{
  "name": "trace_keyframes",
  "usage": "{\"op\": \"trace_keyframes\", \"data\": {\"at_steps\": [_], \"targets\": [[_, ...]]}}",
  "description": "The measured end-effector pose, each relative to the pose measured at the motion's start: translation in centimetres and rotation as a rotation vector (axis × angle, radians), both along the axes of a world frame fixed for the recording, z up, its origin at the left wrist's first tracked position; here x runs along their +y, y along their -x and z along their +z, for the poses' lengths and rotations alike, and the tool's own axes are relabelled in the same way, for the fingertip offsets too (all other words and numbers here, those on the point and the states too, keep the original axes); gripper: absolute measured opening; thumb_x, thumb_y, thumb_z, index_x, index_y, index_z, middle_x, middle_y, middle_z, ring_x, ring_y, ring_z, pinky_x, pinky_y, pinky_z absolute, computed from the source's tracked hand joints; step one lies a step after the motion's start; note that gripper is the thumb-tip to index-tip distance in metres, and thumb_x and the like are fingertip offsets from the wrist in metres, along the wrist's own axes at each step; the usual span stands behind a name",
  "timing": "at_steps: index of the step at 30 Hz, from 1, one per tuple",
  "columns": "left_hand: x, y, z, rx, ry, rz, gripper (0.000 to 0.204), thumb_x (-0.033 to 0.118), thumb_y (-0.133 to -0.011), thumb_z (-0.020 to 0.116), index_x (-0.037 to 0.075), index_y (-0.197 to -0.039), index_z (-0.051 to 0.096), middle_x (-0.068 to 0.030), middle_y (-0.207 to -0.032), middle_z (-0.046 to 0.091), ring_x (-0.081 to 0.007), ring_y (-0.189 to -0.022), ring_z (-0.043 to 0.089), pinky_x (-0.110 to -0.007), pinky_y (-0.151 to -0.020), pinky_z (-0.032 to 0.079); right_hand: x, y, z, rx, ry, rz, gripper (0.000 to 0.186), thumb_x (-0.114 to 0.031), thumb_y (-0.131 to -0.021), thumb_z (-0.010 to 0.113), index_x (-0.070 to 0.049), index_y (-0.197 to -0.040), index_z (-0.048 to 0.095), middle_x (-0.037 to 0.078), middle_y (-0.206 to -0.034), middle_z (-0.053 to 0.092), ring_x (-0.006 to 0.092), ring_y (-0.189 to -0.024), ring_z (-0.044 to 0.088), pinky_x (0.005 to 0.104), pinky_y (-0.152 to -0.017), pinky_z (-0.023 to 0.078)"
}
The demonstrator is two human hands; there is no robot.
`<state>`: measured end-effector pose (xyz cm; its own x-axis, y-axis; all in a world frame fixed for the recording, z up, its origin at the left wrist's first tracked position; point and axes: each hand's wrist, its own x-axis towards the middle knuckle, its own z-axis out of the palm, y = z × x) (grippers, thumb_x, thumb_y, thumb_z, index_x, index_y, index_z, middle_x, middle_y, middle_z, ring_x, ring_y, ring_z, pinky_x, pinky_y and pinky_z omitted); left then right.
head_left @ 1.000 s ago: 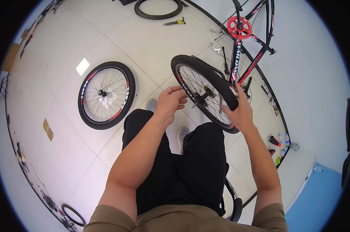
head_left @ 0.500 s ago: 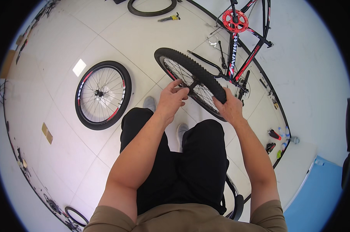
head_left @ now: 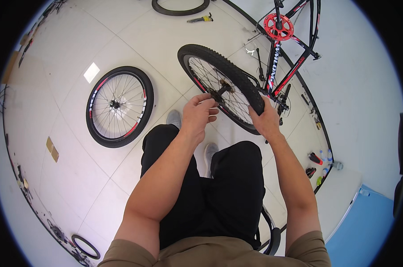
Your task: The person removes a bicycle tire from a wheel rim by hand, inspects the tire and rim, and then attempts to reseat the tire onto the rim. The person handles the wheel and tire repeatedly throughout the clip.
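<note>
My right hand (head_left: 266, 118) grips the black knobby tire of a tilted bicycle wheel (head_left: 199, 58) at its right side. My left hand (head_left: 200, 115) is at the wheel's hub (head_left: 223, 89), thumb and forefinger pinched at the near axle end, other fingers curled loosely; the fingertips are partly hidden. The wheel has a red-marked rim and dark sprockets. Behind it, a black and red bicycle frame (head_left: 273, 66) lies with its red chainring (head_left: 279, 27). A second wheel (head_left: 143, 89) lies flat on the tiled floor (head_left: 68, 111) to the left, beyond my forearm.
A loose tire (head_left: 179, 12), a yellow-black tool (head_left: 200, 19) and a white part (head_left: 250, 50) lie ahead. Flat cardboard pieces (head_left: 52, 149) are at left, more parts along the edges. Bottles (head_left: 328, 156) and a blue surface (head_left: 352, 222) are at right; my legs are below.
The wheel has moved away from my body and tilted differently. My left hand has moved up to its hub; my right hand has risen with the tire.
</note>
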<state>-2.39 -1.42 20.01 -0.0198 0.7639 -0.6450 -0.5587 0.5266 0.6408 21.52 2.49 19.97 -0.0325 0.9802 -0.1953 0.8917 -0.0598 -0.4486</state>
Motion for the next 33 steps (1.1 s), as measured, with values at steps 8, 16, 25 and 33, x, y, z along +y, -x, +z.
{"op": "trace_keyframes", "data": {"at_steps": [8,16,25,33], "targets": [[0.1,0.2,0.0,0.009,0.015,-0.019,0.040,0.018,-0.096,0.063,0.001,-0.131,0.056,-0.0103,-0.108,0.067,-0.0183,-0.089,0.065,-0.035,-0.079,0.053,2.9,1.4,0.5,-0.106,-0.052,0.090,0.053,-0.030,-0.087,0.072,-0.002,-0.129,0.053,0.025,-0.094,0.070,0.0434,-0.090,0.068,0.0492,-0.079,0.053],[-0.1,0.5,-0.8,0.066,0.046,-0.013,0.040,0.017,-0.094,0.063,0.003,-0.131,0.056,-0.0098,-0.108,0.067,-0.0188,-0.090,0.064,-0.036,-0.081,0.053,-4.4,-6.3,-0.5,0.006,0.037,-0.018,0.048,-0.018,-0.085,0.071,-0.005,-0.128,0.054,0.027,-0.097,0.070,0.0483,-0.095,0.066,0.0519,-0.084,0.052],[0.0,1.5,-3.4,0.138,0.042,-0.048,0.039,0.021,-0.095,0.064,0.009,-0.131,0.057,-0.0084,-0.109,0.066,-0.0232,-0.094,0.063,-0.040,-0.082,0.052,-19.4,-18.4,2.6,0.009,0.129,-0.180,0.047,-0.011,-0.083,0.071,-0.009,-0.127,0.055,0.026,-0.095,0.069,0.0474,-0.096,0.067,0.0503,-0.083,0.053],[-0.8,3.1,-3.8,0.195,0.038,-0.050,0.049,0.023,-0.098,0.061,0.003,-0.142,0.050,-0.0126,-0.117,0.064,-0.0251,-0.099,0.062,-0.042,-0.084,0.053,-32.9,-29.9,4.8,-0.016,0.272,-0.351,0.048,-0.001,-0.083,0.068,-0.008,-0.129,0.055,0.024,-0.100,0.070,0.0432,-0.099,0.067,0.0460,-0.086,0.053]]}}
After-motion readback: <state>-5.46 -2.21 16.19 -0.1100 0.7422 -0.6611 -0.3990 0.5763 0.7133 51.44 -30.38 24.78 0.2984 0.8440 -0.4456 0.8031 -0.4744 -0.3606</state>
